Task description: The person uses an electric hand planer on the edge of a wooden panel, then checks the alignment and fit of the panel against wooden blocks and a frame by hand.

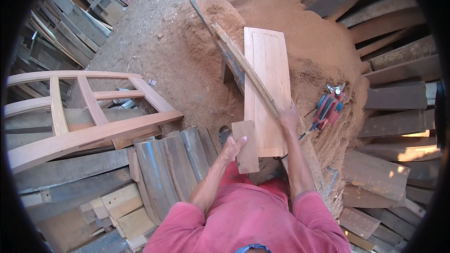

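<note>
My left hand (233, 149) is closed around the edge of a short flat piece of board (246, 152), its thumb lying on the upper face. That board overlaps the near left corner of a pale wooden panel (272, 65) with a raised middle field. Across the panel runs a long narrow wooden strip (248, 72), slanting from far left to near right. At the strip's near end my right hand (289, 118) is closed, beside the panel's right edge; its fingertips are partly hidden. Beneath lies a dusty plank bench (206, 11).
A red and blue power planer (329, 107) rests on the sawdust heap (318, 42) to the right. A wooden door or window frame (98, 133) stands at left. Stacked boards (168, 159) lie near left, with more planks (398, 93) along the right.
</note>
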A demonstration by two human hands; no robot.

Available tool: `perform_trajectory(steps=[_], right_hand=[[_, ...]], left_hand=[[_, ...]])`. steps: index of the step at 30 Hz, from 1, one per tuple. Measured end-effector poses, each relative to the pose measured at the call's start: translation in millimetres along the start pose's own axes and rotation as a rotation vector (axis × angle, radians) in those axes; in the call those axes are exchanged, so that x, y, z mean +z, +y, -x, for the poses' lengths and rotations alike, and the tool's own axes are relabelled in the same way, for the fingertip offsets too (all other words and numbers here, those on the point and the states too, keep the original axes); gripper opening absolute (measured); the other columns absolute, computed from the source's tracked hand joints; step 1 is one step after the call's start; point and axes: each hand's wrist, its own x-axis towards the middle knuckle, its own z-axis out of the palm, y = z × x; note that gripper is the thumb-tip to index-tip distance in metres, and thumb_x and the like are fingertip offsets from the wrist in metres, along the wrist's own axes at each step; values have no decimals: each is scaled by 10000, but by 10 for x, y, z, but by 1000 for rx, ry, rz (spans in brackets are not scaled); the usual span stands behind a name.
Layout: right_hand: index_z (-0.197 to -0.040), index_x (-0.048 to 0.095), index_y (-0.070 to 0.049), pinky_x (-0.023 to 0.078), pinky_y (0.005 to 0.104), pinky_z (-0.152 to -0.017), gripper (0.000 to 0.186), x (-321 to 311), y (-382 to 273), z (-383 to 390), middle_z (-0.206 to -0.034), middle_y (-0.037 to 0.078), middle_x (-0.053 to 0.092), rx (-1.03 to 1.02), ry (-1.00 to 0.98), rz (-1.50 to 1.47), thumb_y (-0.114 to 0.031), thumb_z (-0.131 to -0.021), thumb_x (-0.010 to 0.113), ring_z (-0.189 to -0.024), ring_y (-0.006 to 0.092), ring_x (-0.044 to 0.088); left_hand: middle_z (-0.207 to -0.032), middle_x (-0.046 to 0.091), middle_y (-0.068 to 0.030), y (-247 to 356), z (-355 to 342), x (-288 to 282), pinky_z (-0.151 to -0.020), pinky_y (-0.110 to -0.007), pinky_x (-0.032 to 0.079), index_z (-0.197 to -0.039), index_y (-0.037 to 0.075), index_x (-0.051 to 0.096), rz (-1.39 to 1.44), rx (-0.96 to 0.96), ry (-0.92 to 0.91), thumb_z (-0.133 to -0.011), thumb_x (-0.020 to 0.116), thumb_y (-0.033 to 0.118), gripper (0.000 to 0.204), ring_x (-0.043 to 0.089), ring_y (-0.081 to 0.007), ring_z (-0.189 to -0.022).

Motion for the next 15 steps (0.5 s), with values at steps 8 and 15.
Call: perform_trajectory(steps=[8,15], right_hand=[[-1267,573,91,399,549,-1063,532,-299,-91,581,-1276,332,582,84,-97,473,-331,-944,601,-1233,480,531],[-1038,629,54,518,498,-844,335,-623,302,1078,-980,224,684,-597,190,292,-270,-960,591,-876,393,658]], left_hand=[[-1347,604,-96,-886,765,113,-1069,-414,463,-1447,21,463,67,-108,27,-943,744,323,652,563,-219,-1271],[-1385,583,-70,-875,756,110,-1064,-430,468,-1451,50,458,148,-172,23,-917,776,318,678,556,-219,-1281]])
